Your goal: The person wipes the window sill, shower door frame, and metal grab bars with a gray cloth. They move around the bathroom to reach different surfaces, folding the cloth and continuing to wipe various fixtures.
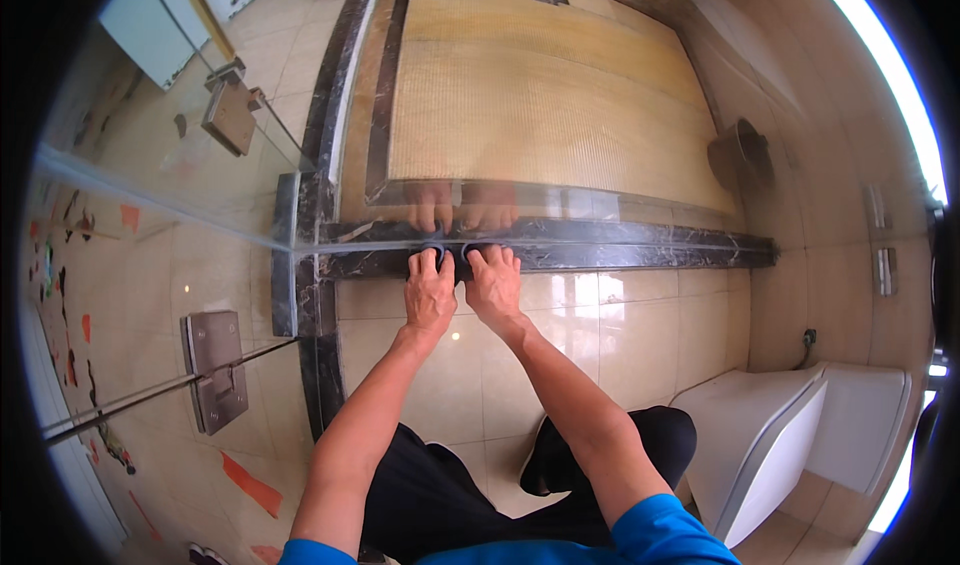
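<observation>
My left hand [430, 290] and my right hand [492, 281] are side by side at the dark marble sill [590, 255], with fingers curled and thumbs toward each other. Between and under the fingers shows a small dark item [461, 264] with curved bluish edges. Its kind is unclear, and I cannot tell whether it is one piece or two. The fingers press it down against the sill, close to the foot of the clear glass panel [620, 207]. Both hands are mirrored in that glass. The fingertips are partly hidden.
Behind the glass lies a ribbed yellowish floor panel [540, 95] with a dark border. A bin [740, 155] stands by the right wall, and a white toilet [770, 435] is at lower right. Glass with metal hinges [215, 372] is on the left. Orange scraps [250, 485] lie beyond it.
</observation>
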Tool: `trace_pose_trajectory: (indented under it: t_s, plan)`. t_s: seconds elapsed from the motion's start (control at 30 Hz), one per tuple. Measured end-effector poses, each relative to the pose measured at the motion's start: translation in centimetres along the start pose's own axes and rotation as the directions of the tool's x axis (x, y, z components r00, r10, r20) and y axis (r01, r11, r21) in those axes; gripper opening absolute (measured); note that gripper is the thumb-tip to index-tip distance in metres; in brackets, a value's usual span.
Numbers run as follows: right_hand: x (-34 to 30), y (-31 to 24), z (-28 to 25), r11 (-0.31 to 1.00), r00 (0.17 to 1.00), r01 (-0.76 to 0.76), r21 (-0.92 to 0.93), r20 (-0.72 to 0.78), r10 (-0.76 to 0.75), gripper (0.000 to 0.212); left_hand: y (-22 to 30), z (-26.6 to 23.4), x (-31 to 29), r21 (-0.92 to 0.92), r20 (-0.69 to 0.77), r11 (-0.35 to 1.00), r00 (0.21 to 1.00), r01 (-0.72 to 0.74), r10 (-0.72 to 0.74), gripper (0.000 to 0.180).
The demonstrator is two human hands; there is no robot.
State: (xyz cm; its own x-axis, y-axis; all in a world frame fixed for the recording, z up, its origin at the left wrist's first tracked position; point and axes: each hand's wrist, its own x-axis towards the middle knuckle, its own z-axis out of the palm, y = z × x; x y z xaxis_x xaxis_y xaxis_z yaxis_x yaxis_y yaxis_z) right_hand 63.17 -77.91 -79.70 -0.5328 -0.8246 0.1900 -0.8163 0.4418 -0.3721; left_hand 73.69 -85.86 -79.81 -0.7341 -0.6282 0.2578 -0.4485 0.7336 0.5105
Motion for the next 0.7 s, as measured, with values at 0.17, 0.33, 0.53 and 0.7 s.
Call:
trace_pose_trajectory:
  t_s: [0.17, 0.33, 0.53, 0.7]
  plan:
    - [-1.6, 4.5, -2.3, 0.985, 0.987, -0.147, -0.092, -0.077, 0.140, 0.023, 2.7, 3.2, 0.8, -0.098, 0.011, 0.970, 0.975, -0.222, 0.224, 0.038]
    - [-1.8, 6.7, -3.9, 0.969, 0.979, -0.205, -0.136, -0.041, 0.201, 0.025, 3.6, 4.8, 1.9, -0.179, -0.039, 0.966, 0.982, -0.187, 0.183, 0.032]
    - [-0.6, 4.9, -2.5, 0.996, 0.999, 0.007, -0.092, 0.042, -0.003, 0.020, 3.7, 4.4, 1.8, -0.182, -0.026, 0.968, 0.985, -0.173, 0.171, 0.031]
    - [-0.2, 8.5, -4.3, 0.973, 0.967, 0.209, -0.097, 0.167, -0.192, 0.021, 4.3, 4.1, 1.8, -0.090, -0.003, 0.983, 0.987, -0.162, 0.162, 0.032]
